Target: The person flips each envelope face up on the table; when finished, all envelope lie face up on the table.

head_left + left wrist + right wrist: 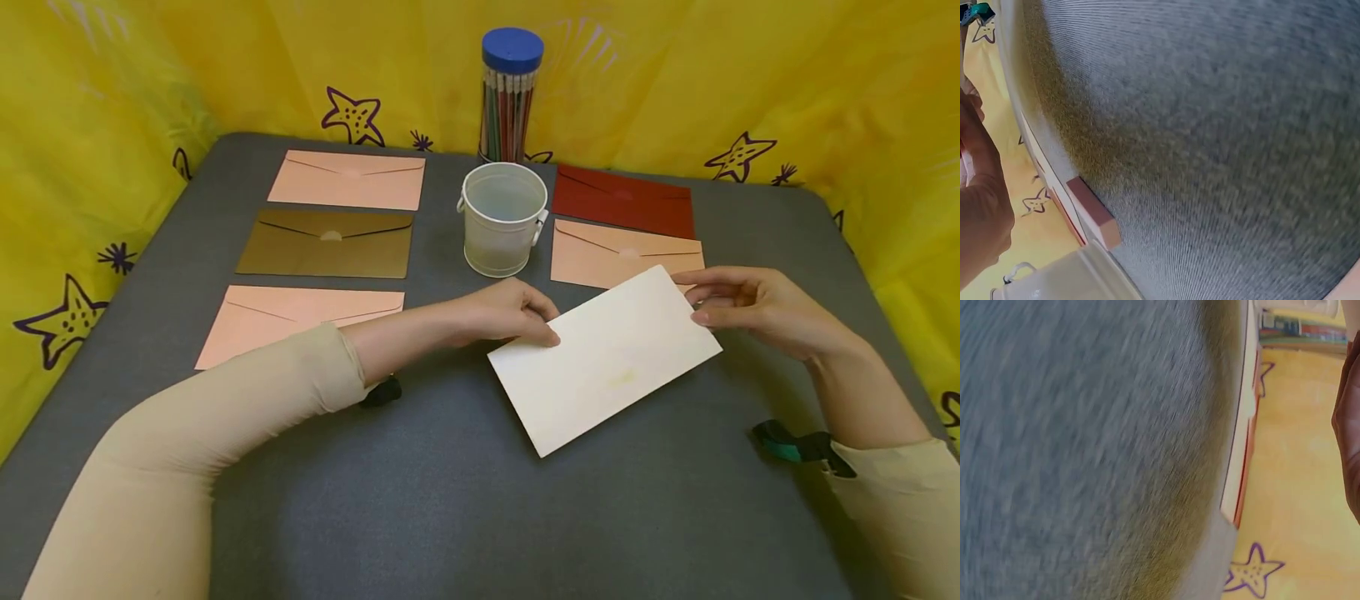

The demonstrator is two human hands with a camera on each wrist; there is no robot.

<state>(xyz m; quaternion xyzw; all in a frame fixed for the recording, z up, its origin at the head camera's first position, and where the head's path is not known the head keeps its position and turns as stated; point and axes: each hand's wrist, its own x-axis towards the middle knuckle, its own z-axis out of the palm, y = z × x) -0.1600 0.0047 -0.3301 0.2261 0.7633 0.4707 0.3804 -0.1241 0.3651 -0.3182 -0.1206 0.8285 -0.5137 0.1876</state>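
A white envelope (607, 367), its plain face up and no flap showing, lies tilted between my two hands in the head view. At its upper left edge my left hand (506, 312) pinches it, thumb on top and fingers mostly out of sight. My right hand (757, 308) grips the right edge with the thumb, the other fingers curled partly behind it. Just beyond the envelope lies a peach envelope (592, 250), partly covered by it. In the left wrist view a small brown and pink block (1094, 215) stands near the bucket; I cannot make it out in the head view.
A white metal bucket (498, 237) stands beyond my left hand, with a blue-lidded tube of pencils (510, 108) behind it. Left are a pink envelope (348, 183), a gold envelope (326, 250) and another pink envelope (277, 312); a red envelope (622, 200) lies right.
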